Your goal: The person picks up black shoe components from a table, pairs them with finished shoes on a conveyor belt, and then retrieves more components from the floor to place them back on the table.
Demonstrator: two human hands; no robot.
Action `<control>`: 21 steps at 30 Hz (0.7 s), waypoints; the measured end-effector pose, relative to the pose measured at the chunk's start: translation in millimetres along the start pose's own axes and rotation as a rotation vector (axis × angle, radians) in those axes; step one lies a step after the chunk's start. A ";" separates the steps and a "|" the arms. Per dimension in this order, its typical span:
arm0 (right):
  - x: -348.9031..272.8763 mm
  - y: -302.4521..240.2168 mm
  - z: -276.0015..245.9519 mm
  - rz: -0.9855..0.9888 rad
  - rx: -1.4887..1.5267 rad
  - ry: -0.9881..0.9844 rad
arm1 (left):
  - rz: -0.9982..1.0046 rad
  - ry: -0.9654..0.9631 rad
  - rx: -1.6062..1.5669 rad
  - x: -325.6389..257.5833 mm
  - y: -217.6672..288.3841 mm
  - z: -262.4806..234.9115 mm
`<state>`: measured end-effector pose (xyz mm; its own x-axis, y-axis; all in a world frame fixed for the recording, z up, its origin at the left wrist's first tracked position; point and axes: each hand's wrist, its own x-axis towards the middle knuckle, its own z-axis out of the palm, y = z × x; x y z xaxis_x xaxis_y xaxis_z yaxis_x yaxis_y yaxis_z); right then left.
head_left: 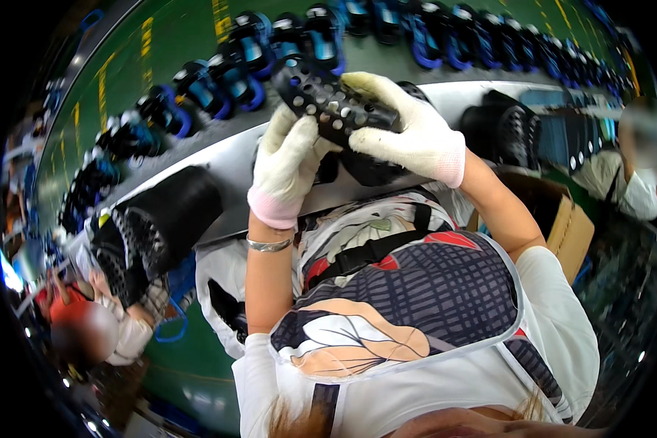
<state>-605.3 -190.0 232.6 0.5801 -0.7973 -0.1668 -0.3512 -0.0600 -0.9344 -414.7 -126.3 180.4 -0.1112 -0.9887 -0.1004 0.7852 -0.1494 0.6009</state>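
Both my hands, in white knit gloves with pink cuffs, hold a black clog-like shoe piece (332,101) full of round holes. It is raised above the pale bench edge and tilted. My left hand (288,157) is closed on its left, lower side, thumb pressed against the holed surface. At the other end my right hand (409,131) has its fingers over the top and its thumb on the near edge. Below the hands, another black piece (372,169) rests on the bench, partly hidden by the right hand.
Several blue-and-black shoes (252,44) stand in a curved row beyond the bench (233,150). Black holed pieces (171,219) are stacked at left, with more (500,131) at right. A cardboard box (566,230) is by my right arm. Other people sit at both sides.
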 end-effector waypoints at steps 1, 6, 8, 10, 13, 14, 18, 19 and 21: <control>9.7 1.2 7.9 -0.005 -0.018 0.007 | 0.036 0.067 0.094 -2.2 8.0 4.4; 39.4 -22.4 57.4 -0.227 -0.364 -0.152 | 0.023 0.131 0.076 -20.1 34.0 -21.7; 55.0 -31.9 73.9 -0.242 -0.506 -0.183 | 0.055 0.175 0.129 -28.3 41.5 -51.4; 72.0 -32.4 88.4 -0.288 -0.668 -0.198 | 0.112 0.279 0.183 -33.2 47.9 -66.5; 93.4 -34.8 107.2 -0.235 -0.774 -0.255 | 0.108 0.424 0.186 -31.4 59.1 -82.5; 101.3 -30.2 113.6 -0.269 -0.800 -0.247 | 0.145 0.449 0.178 -29.1 59.7 -89.5; 139.8 -24.7 136.8 -0.215 -0.803 -0.327 | 0.159 0.536 0.160 -16.1 69.0 -124.0; 151.1 -30.5 141.1 -0.098 -0.807 -0.381 | 0.148 0.549 0.137 -12.5 68.4 -134.9; 172.2 -21.9 148.2 -0.040 -0.705 -0.384 | 0.125 0.568 0.093 -4.1 69.7 -153.1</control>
<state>-388.8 -236.9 177.7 0.7692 -0.5317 -0.3544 -0.6320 -0.5513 -0.5447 -266.3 -130.9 101.2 0.3431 -0.8411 -0.4181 0.7117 -0.0577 0.7001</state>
